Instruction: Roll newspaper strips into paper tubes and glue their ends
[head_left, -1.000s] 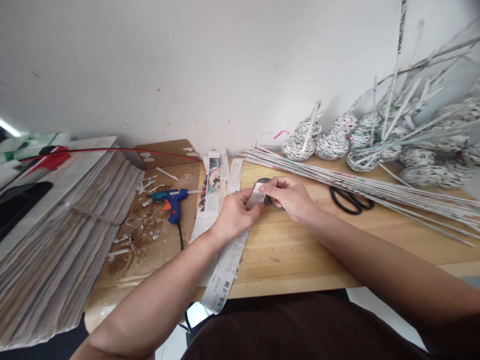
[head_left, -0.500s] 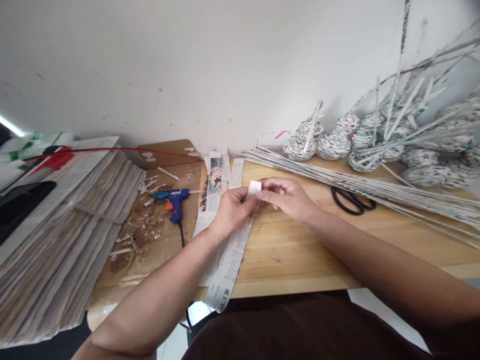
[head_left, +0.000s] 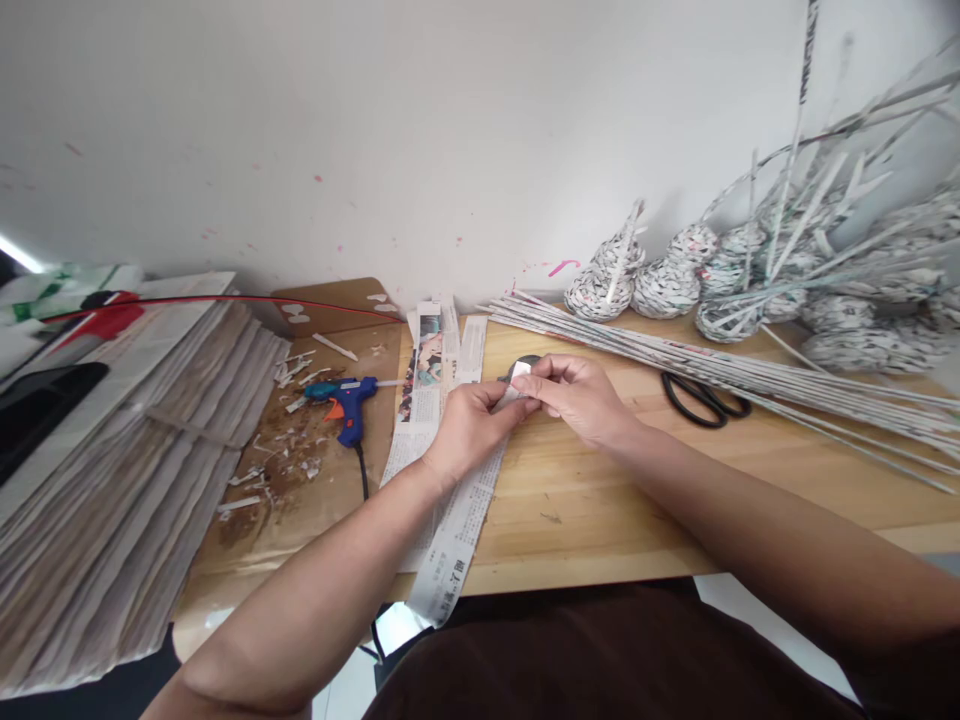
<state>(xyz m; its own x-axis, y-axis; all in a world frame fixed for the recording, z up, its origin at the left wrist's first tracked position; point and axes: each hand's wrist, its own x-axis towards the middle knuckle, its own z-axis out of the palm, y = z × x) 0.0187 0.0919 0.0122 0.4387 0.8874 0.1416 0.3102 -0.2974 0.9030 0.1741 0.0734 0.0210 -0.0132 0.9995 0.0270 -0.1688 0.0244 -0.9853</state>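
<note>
Left hand [head_left: 476, 425]: the grip is narrow, pinching a newspaper strip [head_left: 469, 512] just short of its upper end.
Right hand [head_left: 576, 395]: the grip is likewise narrow, with thumb and fingers pinching the strip's pale tip.
Strip position: the tip is sitting between the hands above the wooden surface [head_left: 585, 520]; the length is running under the left hand and extending past the front edge.
Step in hand: the fingers appear to be folding or rolling the tip; they are hiding the detail, so which cannot be told.
Next move: it is probably calling for even thumb pressure while the strip is lying straight.
Dark rounded object [head_left: 526, 361]: it is lying just behind the fingers, partly hidden.
Glue gun [head_left: 351, 402]: it is resting on cardboard [head_left: 259, 540], left of other newspaper strips [head_left: 427, 395].
Black scissor handles [head_left: 703, 402]: they are lying beside paper rods [head_left: 660, 352], right of the hands.
</note>
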